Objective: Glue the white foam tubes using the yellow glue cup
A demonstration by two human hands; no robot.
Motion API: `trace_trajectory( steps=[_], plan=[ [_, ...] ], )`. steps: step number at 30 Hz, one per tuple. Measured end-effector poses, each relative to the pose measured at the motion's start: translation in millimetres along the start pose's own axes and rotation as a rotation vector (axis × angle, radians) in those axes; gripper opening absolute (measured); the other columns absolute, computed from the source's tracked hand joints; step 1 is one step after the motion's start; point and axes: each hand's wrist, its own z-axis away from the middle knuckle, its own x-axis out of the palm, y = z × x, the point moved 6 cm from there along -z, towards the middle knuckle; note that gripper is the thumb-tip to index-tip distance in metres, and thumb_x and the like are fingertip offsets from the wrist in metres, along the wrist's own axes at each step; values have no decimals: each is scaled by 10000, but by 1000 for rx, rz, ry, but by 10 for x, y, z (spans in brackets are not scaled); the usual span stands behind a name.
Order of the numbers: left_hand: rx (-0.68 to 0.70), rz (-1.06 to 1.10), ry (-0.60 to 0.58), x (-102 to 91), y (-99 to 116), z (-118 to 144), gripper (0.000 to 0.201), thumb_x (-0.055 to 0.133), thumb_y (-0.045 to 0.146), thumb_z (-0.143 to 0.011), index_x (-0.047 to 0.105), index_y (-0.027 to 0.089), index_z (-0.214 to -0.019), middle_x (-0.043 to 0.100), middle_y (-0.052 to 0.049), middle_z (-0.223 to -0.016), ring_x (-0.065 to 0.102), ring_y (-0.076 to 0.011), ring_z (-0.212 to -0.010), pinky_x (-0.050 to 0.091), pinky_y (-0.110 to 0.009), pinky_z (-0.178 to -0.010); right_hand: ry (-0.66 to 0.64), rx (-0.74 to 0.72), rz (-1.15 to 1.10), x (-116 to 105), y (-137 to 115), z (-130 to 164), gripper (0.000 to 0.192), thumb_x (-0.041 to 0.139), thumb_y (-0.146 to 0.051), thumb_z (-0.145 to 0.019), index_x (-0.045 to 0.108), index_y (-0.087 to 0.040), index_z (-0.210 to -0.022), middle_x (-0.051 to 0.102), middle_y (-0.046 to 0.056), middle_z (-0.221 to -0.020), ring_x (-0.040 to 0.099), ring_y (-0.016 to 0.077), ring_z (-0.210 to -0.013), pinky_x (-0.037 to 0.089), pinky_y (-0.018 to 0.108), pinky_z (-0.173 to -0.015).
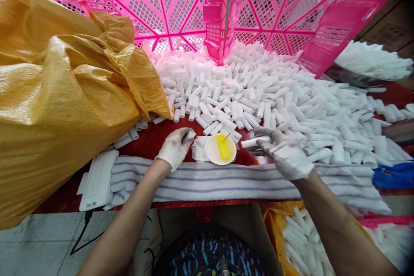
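My left hand (176, 147), in a white glove with dark-smudged fingertips, pinches a short white tube (190, 135) left of a small saucer. In its matching glove, my right hand (286, 153) holds another white tube (250, 142) lying nearly level between thumb and fingers. Between both hands sits the cream saucer (211, 150), carrying a yellow sponge-like block (224, 147) with a thin dark stick on it. Folded white paper (199, 148) lies partly under the saucer. A large heap of loose white tubes (258, 90) spreads behind my hands.
Pink plastic crates (181, 13) lie tipped behind the heap. A bulging yellow woven sack (64, 108) fills the left. Along the table's front edge runs a striped towel (220, 183), beside a white device (99, 179) with a cable. A bowl (355, 78) heaped with white pieces stands far right.
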Motion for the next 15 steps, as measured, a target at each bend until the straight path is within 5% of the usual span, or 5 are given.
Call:
trace_trajectory(
  steps=[5, 8, 10, 12, 15],
  plan=[
    [-73, 215, -41, 167, 156, 251, 354, 498, 403, -875, 575, 182, -1140, 632, -71, -1132, 581, -206, -1049, 445, -339, -947, -169, 331, -297, 385, 187, 152, 499, 574, -571, -771, 561, -181, -1082, 634, 36, -652, 548, 125, -423, 365, 216, -347],
    [-77, 334, -21, 262, 203, 297, 350, 500, 424, -874, 575, 199, -1131, 640, -59, -1116, 593, -194, -1036, 458, -322, -932, -65, 217, -211, 440, 206, 40, 540, 568, -582, -780, 592, -155, -1109, 572, -8, -576, 466, 84, -392, 337, 207, -346],
    [-87, 377, -16, 292, 205, 303, 353, 493, 438, -877, 571, 201, -1127, 643, -58, -1109, 596, -190, -1036, 457, -316, -933, -26, 80, -84, 432, 218, -16, 473, 598, -533, -786, 634, -158, -1072, 654, 40, -752, 615, 132, -625, 515, 247, -555],
    [-96, 411, -14, 292, 200, 304, 342, 489, 441, -880, 568, 199, -1109, 647, -53, -1089, 601, -184, -1022, 461, -303, -922, -23, -92, 35, 422, 226, -20, 349, 636, -454, -787, 665, -180, -1002, 672, 62, -948, 645, 170, -878, 541, 288, -814],
    [-116, 452, 11, 264, 177, 309, 331, 507, 441, -871, 567, 195, -1084, 645, -49, -1075, 601, -178, -1009, 462, -290, -909, -27, -310, 82, 395, 229, 57, 236, 646, -377, -799, 665, -209, -964, 657, 53, -974, 642, 170, -901, 542, 305, -855]
  ],
)
